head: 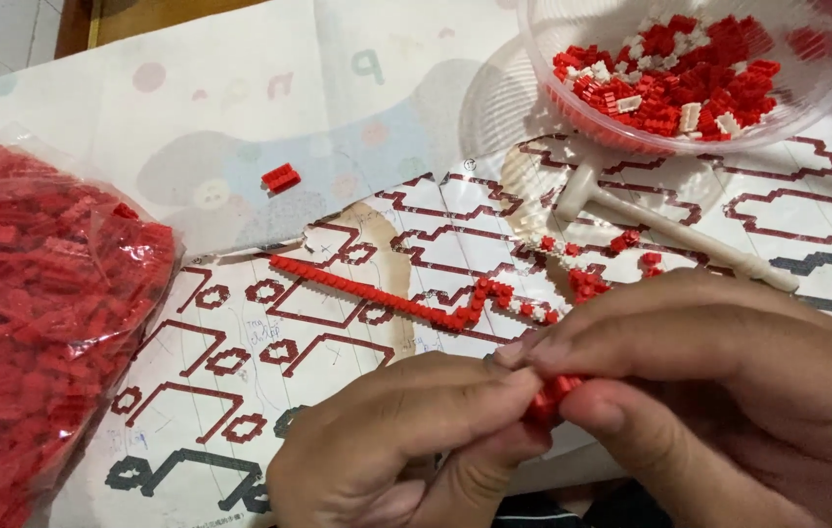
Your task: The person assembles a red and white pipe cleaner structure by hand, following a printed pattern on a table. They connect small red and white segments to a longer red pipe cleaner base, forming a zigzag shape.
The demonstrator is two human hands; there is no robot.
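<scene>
My left hand point(406, 445) and my right hand point(719, 391) meet at the bottom centre, fingertips pinched together on a small cluster of red mini bricks point(550, 396). Just beyond them a long thin strip of joined red bricks point(387, 293) lies on the printed instruction sheet point(240, 372), ending in a wavy section with a few white bricks. A white plastic brick tool point(670, 230) rests on the sheet behind my right hand.
A clear plastic bag full of red bricks point(40, 313) fills the left side. A clear bowl point(572, 39) with red and white bricks stands at the top right. One loose red brick point(280, 177) lies on the patterned tablecloth.
</scene>
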